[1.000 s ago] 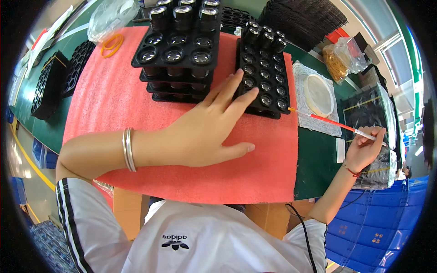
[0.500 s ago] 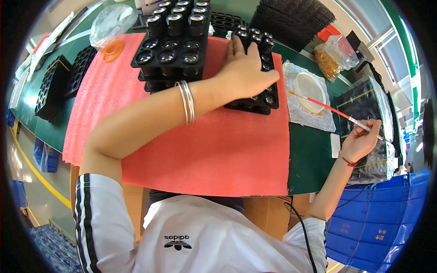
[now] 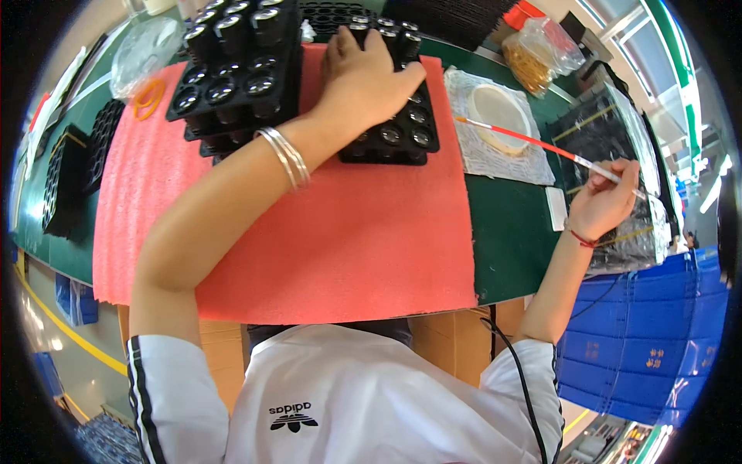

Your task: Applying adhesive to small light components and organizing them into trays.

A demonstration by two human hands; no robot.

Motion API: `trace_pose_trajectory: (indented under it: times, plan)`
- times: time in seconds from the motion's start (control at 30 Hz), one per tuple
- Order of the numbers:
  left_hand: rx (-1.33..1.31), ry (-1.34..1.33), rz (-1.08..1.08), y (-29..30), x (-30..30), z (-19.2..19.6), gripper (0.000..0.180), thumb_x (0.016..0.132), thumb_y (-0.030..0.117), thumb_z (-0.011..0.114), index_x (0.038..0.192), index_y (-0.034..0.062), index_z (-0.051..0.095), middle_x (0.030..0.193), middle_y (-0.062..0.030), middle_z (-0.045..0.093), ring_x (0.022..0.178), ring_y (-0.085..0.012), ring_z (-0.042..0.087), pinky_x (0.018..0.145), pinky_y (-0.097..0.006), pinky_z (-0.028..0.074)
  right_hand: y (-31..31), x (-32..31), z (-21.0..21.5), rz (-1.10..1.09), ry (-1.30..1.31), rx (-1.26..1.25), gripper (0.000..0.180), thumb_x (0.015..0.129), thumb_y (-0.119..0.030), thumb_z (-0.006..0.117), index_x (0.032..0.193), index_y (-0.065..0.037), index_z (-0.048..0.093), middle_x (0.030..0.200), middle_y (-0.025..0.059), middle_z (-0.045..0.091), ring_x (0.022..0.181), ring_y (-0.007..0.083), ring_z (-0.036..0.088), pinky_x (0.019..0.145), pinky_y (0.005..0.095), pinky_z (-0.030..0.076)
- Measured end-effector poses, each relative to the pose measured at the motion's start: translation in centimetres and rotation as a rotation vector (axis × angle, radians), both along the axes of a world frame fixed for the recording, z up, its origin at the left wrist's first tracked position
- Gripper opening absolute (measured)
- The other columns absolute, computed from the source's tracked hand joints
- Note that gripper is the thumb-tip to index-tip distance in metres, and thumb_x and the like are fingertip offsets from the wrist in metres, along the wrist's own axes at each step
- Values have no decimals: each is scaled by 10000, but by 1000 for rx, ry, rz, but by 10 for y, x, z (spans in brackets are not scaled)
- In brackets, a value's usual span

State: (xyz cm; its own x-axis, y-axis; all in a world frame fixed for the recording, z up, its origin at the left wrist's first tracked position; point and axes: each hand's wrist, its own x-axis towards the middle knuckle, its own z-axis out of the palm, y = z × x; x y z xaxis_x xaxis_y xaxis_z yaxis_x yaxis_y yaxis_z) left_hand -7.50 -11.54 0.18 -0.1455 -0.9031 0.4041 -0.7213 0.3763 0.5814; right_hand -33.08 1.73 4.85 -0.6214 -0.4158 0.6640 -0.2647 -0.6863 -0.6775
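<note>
My left hand (image 3: 363, 85) lies over the smaller black tray (image 3: 390, 155), which holds several dark cylinders with shiny, lens-like tops. Its fingers reach to the far end, around a cylinder (image 3: 359, 25) there, and the thumb stands apart; nothing is seen lifted. The fingertips are partly hidden. On the right, my right hand (image 3: 607, 197) grips a thin brush (image 3: 533, 141) with a red and white handle. The brush tip points left, above the rim of a round pale dish (image 3: 473, 99) on a crumpled white cloth (image 3: 464, 155).
Left of my left hand stands a taller stack of black trays (image 3: 224, 93) with similar cylinders. Pink foam sheet (image 3: 332, 247) covers the green table (image 3: 502, 255). A bag of rubber bands (image 3: 533, 66) sits far right; empty black trays (image 3: 62, 185) are at left, near a blue crate (image 3: 641, 332) opposite.
The whole view has shifted, so the table things appear further left and higher. My left hand stays over the smaller tray with its fingers more bent. My right hand still holds the brush.
</note>
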Motion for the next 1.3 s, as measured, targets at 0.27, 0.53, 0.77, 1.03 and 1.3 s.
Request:
trace_pose_trajectory:
  times: [0.27, 0.53, 0.77, 1.03, 1.3]
  plan:
    - [-17, 122, -52, 9, 9, 13, 695, 804, 495, 445, 1280, 1, 336, 1288, -339, 193, 1225, -441, 175, 1002, -456, 219, -3, 4, 6, -133, 58, -40, 321, 904, -213, 428, 631, -49, 469, 493, 33, 433, 411, 88, 386, 386, 203, 284]
    - [461, 1025, -520, 87, 43, 42, 417, 914, 423, 284, 1148, 130, 466, 1033, -71, 490, 896, -162, 507, 791, -278, 397, 4, 2, 4, -537, 295, 75, 429, 933, -275, 325, 608, -43, 483, 508, 18, 448, 446, 59, 383, 426, 190, 277]
    - [847, 1010, -674, 115, 89, 10, 110, 924, 187, 341, 990, 103, 368, 979, -57, 460, 848, -119, 477, 774, -251, 388, 2, 7, -1, -521, 480, 163, 403, 932, -250, 350, 631, -27, 500, 533, 27, 473, 452, 57, 412, 415, 184, 288]
    - [907, 1013, -777, 116, 82, -1, 269, 831, 37, 509, 1008, 105, 319, 1034, -101, 503, 944, -151, 515, 858, -285, 400, -3, 9, -5, -564, 551, 227, 441, 935, -287, 317, 627, -23, 491, 544, 43, 483, 458, 79, 430, 417, 196, 312]
    - [983, 1008, -646, 109, 84, 0, 357, 741, 10, 622, 1043, 38, 435, 1010, -74, 535, 936, -163, 559, 840, -284, 441, -12, 1, -3, -389, 227, 248, 479, 929, -359, 280, 577, -64, 417, 538, 49, 475, 434, 80, 348, 403, 206, 240]
